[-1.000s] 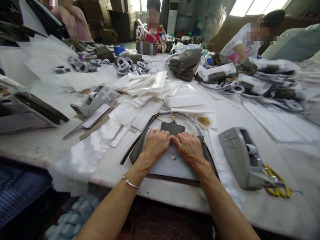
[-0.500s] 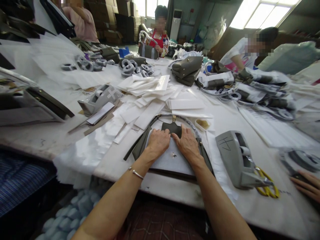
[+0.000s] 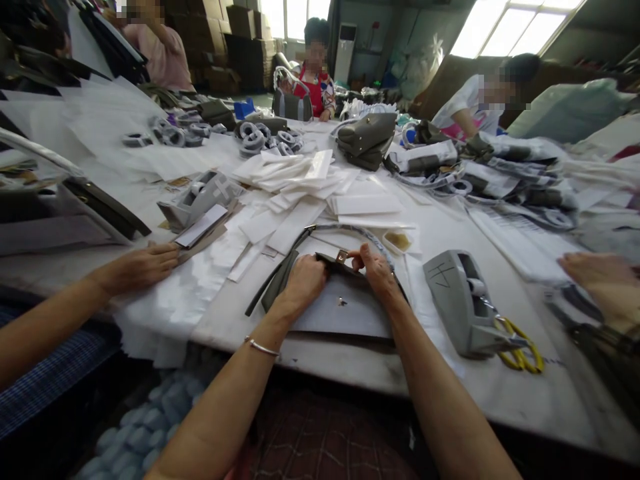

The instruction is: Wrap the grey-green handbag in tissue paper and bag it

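A dark olive handbag (image 3: 280,287) lies in front of me, a pale protective sheet (image 3: 345,317) over its front and a wrapped handle arching behind it. A small metal clasp (image 3: 341,257) shows on its dark flap (image 3: 327,263), which is partly raised. My left hand (image 3: 306,280) is closed on the flap's left side, fingers curled under. At the flap's right side, my right hand (image 3: 376,270) has thumb up and fingers bent around the edge beside the clasp; its fingertips are partly hidden.
Right of the bag stand a grey tape dispenser (image 3: 457,300) and yellow-handled scissors (image 3: 520,347). White sheets (image 3: 295,193) pile up behind, near a small dish (image 3: 397,240). A co-worker's hand (image 3: 145,267) rests at left, another's hand (image 3: 600,280) at right. More bags (image 3: 367,137) lie beyond.
The flap, lying flatter before, is lifted and bent, its clasp turned toward me. My right fingers have curled at its edge. A co-worker's hand has come in at left.
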Demonstrator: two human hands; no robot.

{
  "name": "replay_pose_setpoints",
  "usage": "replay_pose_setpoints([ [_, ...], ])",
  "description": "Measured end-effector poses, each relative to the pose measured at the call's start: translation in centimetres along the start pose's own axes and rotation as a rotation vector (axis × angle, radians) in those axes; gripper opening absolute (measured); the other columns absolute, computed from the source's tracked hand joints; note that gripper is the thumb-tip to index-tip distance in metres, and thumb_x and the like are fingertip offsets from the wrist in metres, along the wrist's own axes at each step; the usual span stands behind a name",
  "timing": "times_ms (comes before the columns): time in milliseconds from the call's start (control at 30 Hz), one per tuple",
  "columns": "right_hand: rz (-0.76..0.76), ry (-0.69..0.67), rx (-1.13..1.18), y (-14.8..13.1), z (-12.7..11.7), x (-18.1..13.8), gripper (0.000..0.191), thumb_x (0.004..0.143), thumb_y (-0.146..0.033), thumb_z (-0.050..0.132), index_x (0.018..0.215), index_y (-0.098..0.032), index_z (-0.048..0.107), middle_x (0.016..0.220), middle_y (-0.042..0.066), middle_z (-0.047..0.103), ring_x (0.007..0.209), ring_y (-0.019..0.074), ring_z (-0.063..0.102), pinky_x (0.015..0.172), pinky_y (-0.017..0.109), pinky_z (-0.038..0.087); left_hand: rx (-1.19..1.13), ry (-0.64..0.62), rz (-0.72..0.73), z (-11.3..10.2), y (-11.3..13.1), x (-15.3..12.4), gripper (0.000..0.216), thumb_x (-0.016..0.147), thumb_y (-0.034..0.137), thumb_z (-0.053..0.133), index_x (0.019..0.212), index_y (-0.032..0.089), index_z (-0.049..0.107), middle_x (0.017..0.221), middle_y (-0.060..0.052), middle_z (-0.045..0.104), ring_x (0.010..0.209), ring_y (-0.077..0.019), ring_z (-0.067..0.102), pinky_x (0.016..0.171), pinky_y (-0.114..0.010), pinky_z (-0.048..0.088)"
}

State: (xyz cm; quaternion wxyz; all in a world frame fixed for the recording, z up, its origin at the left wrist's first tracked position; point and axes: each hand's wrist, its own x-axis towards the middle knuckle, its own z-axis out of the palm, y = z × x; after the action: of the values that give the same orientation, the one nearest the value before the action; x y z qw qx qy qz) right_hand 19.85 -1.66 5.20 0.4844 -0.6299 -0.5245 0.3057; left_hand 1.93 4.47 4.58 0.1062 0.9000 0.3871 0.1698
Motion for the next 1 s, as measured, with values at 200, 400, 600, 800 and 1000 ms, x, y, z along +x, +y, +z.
replay_pose_setpoints([
  [200, -0.034, 0.003, -0.108, -0.4, 0.9, -0.7, 0.06, 0.09, -0.068, 0.044, 0.067, -0.018, 0.068, 0.052, -0.003, 0.045, 0.053, 0.0124, 0.042, 0.056, 0.025, 0.032, -0.141, 0.301, -0.188, -0.9, -0.3, -1.1, 0.032, 0.083, -0.002, 0.039, 0.093, 0.015, 0.063, 0.098, -0.008, 0.064, 0.097, -0.0175, 0.061, 0.09, -0.029, 0.051],
  [400, -0.206, -0.017, -0.458, -0.4, 1.7, -0.9, 0.045, 0.093, -0.05, 0.052, 0.06, -0.019, 0.057, 0.056, -0.003, 0.052, 0.058, 0.0121, 0.044, 0.064, 0.026, 0.032, -0.546, 0.347, 0.378, -1.2, 0.7, -2.5, 0.035, 0.085, -0.003, 0.041, 0.08, 0.02, 0.067, 0.086, -0.002, 0.067, 0.086, -0.013, 0.063, 0.082, -0.025, 0.052],
  [600, -0.248, -0.007, -0.517, -0.2, 2.0, -0.9, 0.037, 0.092, -0.042, 0.057, 0.062, -0.02, 0.059, 0.06, -0.001, 0.059, 0.06, 0.0133, 0.047, 0.067, 0.027, 0.032, -0.658, 0.143, 0.56, -1.0, 1.0, -2.4, 0.036, 0.077, -0.008, 0.042, 0.067, 0.016, 0.067, 0.071, -0.001, 0.067, 0.07, -0.0113, 0.061, 0.069, -0.022, 0.051],
  [800, -0.247, -0.008, -0.548, 0.0, 2.0, -0.8, 0.036, 0.092, -0.04, 0.06, 0.061, -0.02, 0.057, 0.057, -0.003, 0.056, 0.057, 0.0126, 0.043, 0.066, 0.027, 0.03, -0.553, -0.064, 0.508, -2.7, 0.9, -4.1, 0.04, 0.08, -0.007, 0.041, 0.089, 0.015, 0.072, 0.095, -0.004, 0.074, 0.092, -0.0127, 0.069, 0.087, -0.024, 0.056],
  [1000, -0.253, 0.001, -0.522, -0.1, 1.9, -0.9, 0.038, 0.092, -0.037, 0.061, 0.06, -0.02, 0.054, 0.057, -0.004, 0.053, 0.057, 0.0123, 0.042, 0.068, 0.027, 0.031, -0.244, -0.222, 0.525, -4.0, 0.8, -8.1, 0.045, 0.095, 0.021, 0.055, 0.14, 0.013, 0.05, 0.15, -0.013, 0.046, 0.144, -0.0226, 0.037, 0.117, -0.041, 0.039],
])
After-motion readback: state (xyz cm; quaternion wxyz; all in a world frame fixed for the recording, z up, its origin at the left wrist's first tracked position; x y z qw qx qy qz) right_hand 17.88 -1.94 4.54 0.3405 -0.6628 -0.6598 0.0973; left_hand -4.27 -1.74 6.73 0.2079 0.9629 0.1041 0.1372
